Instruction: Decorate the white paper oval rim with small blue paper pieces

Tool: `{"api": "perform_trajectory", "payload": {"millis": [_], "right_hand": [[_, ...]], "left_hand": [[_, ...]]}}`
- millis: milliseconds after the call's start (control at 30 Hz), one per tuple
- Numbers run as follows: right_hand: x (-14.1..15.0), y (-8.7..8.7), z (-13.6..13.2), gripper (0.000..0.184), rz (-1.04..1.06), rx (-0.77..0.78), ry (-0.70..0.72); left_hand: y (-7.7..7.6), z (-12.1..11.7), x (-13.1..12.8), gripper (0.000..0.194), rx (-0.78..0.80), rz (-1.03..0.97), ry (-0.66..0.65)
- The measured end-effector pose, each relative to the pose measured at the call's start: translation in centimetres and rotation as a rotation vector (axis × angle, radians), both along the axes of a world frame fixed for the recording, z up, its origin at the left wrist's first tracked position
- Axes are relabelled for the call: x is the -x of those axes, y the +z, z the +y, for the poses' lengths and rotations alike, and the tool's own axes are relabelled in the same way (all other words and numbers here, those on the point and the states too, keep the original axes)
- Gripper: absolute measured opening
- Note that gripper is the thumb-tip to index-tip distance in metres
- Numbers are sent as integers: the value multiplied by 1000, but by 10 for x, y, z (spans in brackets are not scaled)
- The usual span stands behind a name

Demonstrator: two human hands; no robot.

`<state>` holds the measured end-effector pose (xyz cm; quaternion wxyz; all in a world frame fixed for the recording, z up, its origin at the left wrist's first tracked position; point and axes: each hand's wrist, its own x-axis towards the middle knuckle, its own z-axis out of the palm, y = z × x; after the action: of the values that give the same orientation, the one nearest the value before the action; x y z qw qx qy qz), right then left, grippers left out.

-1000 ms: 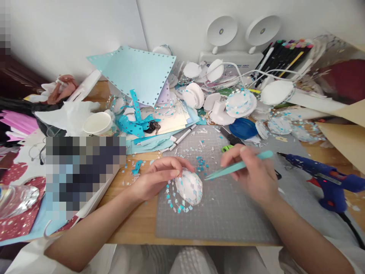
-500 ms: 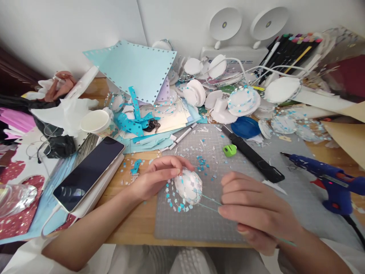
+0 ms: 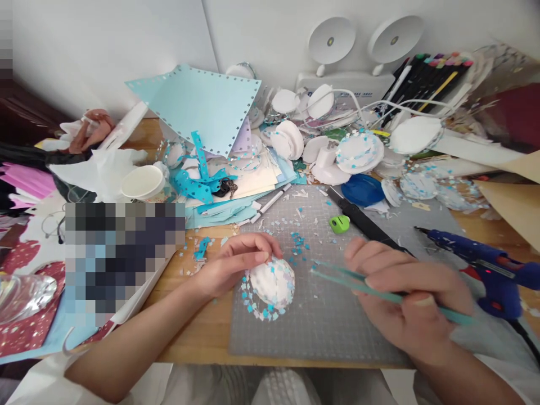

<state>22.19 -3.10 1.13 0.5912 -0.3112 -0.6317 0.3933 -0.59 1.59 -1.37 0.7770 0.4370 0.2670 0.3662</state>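
My left hand (image 3: 242,261) pinches the upper left edge of a white disc (image 3: 272,284), tilted above the grey cutting mat. Small blue and pale stars dot the disc, and a string of stars (image 3: 255,314) loops out past its lower left rim. Teal tweezers (image 3: 390,295) lie in the closed fingers of my right hand (image 3: 411,301). Their tips point left, spread slightly apart and clear of the disc. I cannot make out anything between them. Loose blue stars (image 3: 297,243) are scattered on the mat just beyond the disc.
Right of my right hand lies a blue glue gun (image 3: 485,261). Farther back on the cutting mat (image 3: 312,332) are a green punch (image 3: 338,224) and a black-handled tool (image 3: 358,216). White discs and papers crowd the back; a paper cup (image 3: 143,181) stands left.
My right hand has drawn the tweezers back to the right, and their tips have left the disc. The disc, still in my left hand, has shifted slightly left and down.
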Motion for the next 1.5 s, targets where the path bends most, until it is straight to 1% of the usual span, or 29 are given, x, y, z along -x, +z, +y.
{"api": "perform_trajectory", "payload": {"millis": [100,133,233,300,400,467,567,700,767,833,900,1000,1067,1233,1400,1500], "right_hand": [[8,9,5,18,77,-14,-146],[10,11,6,18,84,10,-182],[14,12,12,18,118,36,-235],[14,8,15,17,133,42,-194],[11,0,17,16,98,83,-51],[10,-5,17,16,77,105,50],[10,-9,18,16,76,118,140],[10,-8,22,14,58,134,183],[10,-7,24,13,26,161,201],[10,-5,25,12,10,206,224],[10,-6,26,12,37,247,260],[10,-9,27,14,60,272,303],[10,-12,27,15,27,274,322],[10,-16,27,13,-5,289,375],[10,-16,26,13,-24,335,400],[9,-15,26,13,-69,307,406]], "left_hand": [[0,0,1,20,-33,11,-28],[1,0,1,19,-52,11,-45],[3,-2,0,15,-149,62,-132],[4,-4,-1,14,-282,171,-223],[5,-7,-4,17,-566,364,-327],[4,-8,-5,18,-709,427,-332],[3,-9,-5,16,-788,441,-309],[6,-11,-5,15,-799,430,-304],[7,-12,-4,19,-799,425,-261],[7,-14,-3,25,-797,436,-184],[5,-14,-1,26,-770,431,-68],[2,-12,0,23,-678,366,115],[1,-10,0,19,-638,326,175],[2,-10,-2,4,-600,265,237],[1,-11,-2,2,-534,268,271],[3,-10,-1,4,-544,304,284]]}}
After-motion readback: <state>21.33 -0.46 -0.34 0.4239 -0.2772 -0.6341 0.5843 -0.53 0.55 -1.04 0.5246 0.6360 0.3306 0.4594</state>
